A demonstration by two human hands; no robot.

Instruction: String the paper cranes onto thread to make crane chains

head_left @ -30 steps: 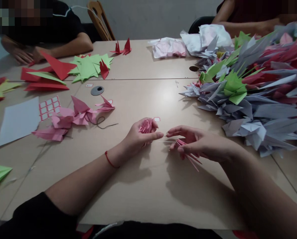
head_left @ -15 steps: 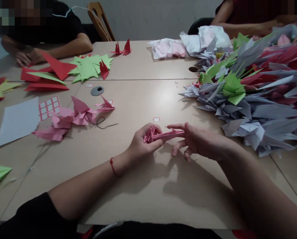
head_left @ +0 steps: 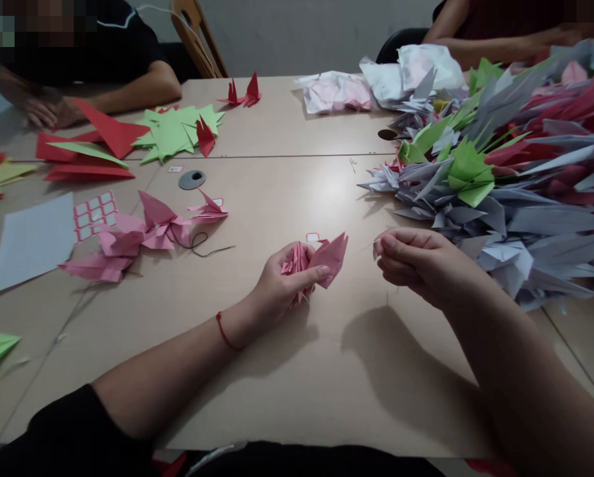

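My left hand (head_left: 277,278) is closed around a bundle of pink folded paper cranes (head_left: 333,257). One crane sticks out past the thumb with its pointed end up and to the right. To the right, apart from the cranes, my right hand (head_left: 416,262) pinches something thin between thumb and forefinger. It looks like a thread; a faint strand hangs below the fingers, and whether a needle is there I cannot tell. Left of my hands lie several more pink paper cranes (head_left: 162,222), with a dark cord (head_left: 212,252) beside them.
A big heap of grey, red and green paper cranes (head_left: 506,192) fills the right side. White packets (head_left: 334,93) lie behind. Red folded papers (head_left: 91,173), green cranes (head_left: 175,132), a white sheet (head_left: 33,238) and a label sheet (head_left: 95,215) are at left. Two people sit opposite.
My right hand has left the pink paper crane, moved right and closed from spread fingers into a pinch. The crane in my left hand now points more upward.
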